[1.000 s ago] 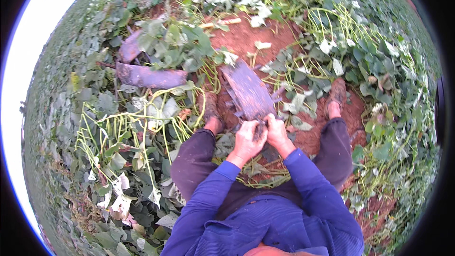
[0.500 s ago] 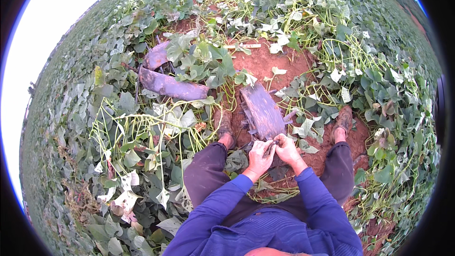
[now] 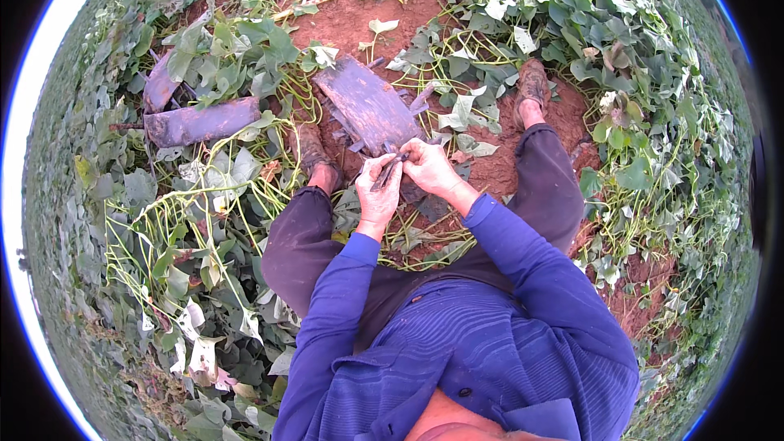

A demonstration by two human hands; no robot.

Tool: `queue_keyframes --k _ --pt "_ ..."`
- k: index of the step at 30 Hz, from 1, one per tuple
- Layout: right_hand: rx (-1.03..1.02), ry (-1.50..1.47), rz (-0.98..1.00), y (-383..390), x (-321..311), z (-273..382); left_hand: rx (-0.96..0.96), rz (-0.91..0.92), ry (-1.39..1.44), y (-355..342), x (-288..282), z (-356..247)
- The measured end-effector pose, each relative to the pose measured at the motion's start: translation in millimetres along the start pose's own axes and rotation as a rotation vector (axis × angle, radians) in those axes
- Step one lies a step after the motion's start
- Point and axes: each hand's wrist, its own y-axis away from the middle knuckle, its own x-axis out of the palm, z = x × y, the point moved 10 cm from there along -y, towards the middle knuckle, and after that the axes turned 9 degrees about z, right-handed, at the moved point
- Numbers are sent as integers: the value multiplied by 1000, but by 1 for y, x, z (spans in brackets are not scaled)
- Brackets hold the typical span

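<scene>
Both my hands meet in front of me over the lower end of a flat, scuffed purple-grey panel (image 3: 367, 108). Its far end lies toward the bare soil, and dark strips or prongs stick out from its sides. My left hand (image 3: 377, 193) is closed around a thin dark strip (image 3: 386, 175), which slants up between its fingers. Touching it from the right, my right hand (image 3: 430, 170) pinches at the strip's upper end. The fingers hide most of that end, so I cannot tell whether it joins the panel.
Two more curved purple-grey pieces, a long one (image 3: 202, 122) and a shorter one (image 3: 161, 84), lie among leaves to the left. Green vines (image 3: 196, 196) surround me. Reddish soil (image 3: 355, 18) shows beyond the panel. My left shoe (image 3: 309, 149) and right shoe (image 3: 532, 86) flank the panel.
The view has tilted and shifted, so the panel, hands and shoes appear farther left and higher. My hands stay together on the dark strip, with the right wrist angled more sideways.
</scene>
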Motion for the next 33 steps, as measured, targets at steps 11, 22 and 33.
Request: queue_keyframes --k 11,22,33 --pt "319 -410 243 12 -9 25 -151 67 275 2 5 17" --pt "-76 290 -13 4 -21 68 -133 106 300 4 8 21" --pt "-285 316 -143 20 -10 77 -116 -11 127 4 3 19"
